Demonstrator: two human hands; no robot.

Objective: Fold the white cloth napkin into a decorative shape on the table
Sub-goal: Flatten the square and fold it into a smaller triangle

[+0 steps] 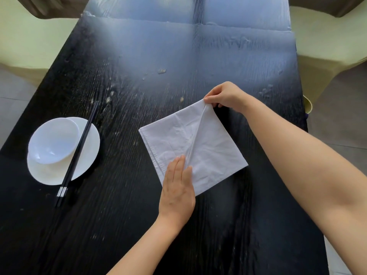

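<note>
A black wood-grain table carries everything, and the white cloth napkin lies on it as a folded square turned corner-up, with a raised diagonal crease. To the napkin's left a white plate holds a tilted white bowl and black chopsticks lying across its rim. The left hand presses flat, fingers together, on the napkin's near corner, while the right hand pinches its far corner.

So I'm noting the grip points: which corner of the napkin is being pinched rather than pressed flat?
The far corner of the napkin, pinched by the right hand. The left hand lies flat on the near corner; the side corners are untouched.
</note>
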